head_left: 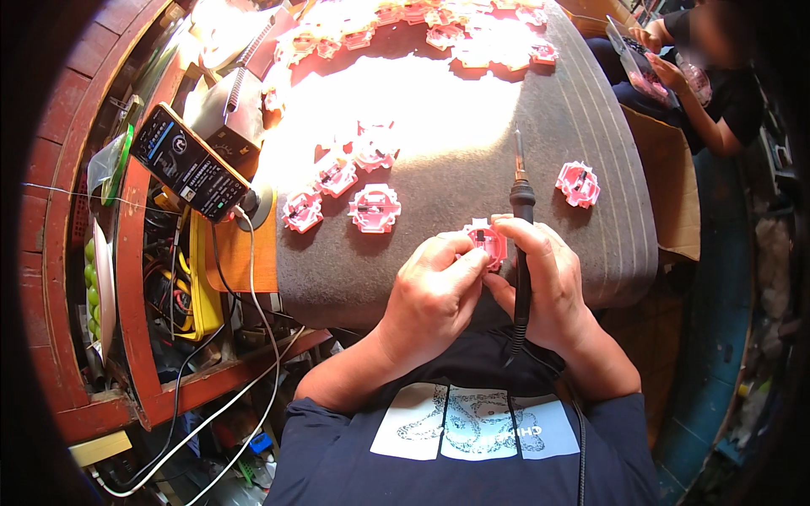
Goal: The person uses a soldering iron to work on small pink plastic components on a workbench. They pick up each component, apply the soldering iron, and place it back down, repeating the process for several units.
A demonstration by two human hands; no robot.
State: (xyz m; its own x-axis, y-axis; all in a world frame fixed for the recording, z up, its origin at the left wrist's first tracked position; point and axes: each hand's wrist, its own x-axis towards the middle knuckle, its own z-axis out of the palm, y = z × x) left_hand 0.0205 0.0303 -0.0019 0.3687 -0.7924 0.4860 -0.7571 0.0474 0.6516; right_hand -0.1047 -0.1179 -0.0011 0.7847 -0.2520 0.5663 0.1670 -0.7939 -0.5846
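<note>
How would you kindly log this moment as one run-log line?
left hand: holds pink part; right hand: holds soldering iron, pointing forward; table: more pink parts; phone: lit, left of table

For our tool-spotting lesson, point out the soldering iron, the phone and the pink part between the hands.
Soldering iron (522, 287), head view: its black handle.
Phone (191, 162), head view: middle of its screen.
Pink part (497, 243), head view: its right side.

The grey table (616, 244), lined along its 3 o'clock edge, carries a crowded arc of pink parts (443, 35) at 12 o'clock, a looser pink cluster (336, 174) at 9, a lone pink part (578, 185) at 3.
</note>
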